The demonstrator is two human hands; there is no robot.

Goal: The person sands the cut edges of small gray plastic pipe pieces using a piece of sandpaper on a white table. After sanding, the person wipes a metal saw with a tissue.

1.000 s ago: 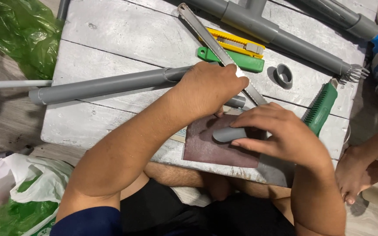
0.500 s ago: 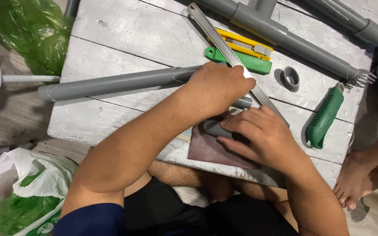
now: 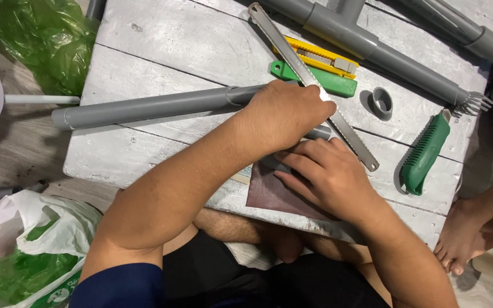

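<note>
While pressed down over the near end of a long grey pipe [image 3: 149,106], left hand [image 3: 289,114] closed on that pipe, fingers curled over it, pinning it to the whitewashed plank board [image 3: 161,45]. Right hand [image 3: 326,177] just below, fingers together and bent, resting on a sheet of dark reddish-brown sandpaper [image 3: 269,194] at the board's near edge; something small and grey under the fingertips, mostly hidden, cannot tell what or whether gripped. Pipe lying flat, running left to right across the board, left end overhanging the edge a little. Bare hacksaw blade [image 3: 281,43] lying diagonal, passing beside the left hand's knuckles, touching the pipe's right end region. Yellow utility knife [image 3: 320,57] and green utility knife [image 3: 320,81] side by side, just beyond the blade. Small grey pipe ring [image 3: 382,102] upright on the board, apart from the knives. Green-handled tool [image 3: 426,151] lying at right, near the board edge. Larger grey pipe with tee fitting [image 3: 343,31] across the top. Containers: green plastic bag [image 3: 41,40] top left on the floor, contents not readable; white plastic bag [image 3: 24,251] bottom left, open, green bag material bunched inside. Another person's bare foot [image 3: 463,234] at right edge.
</note>
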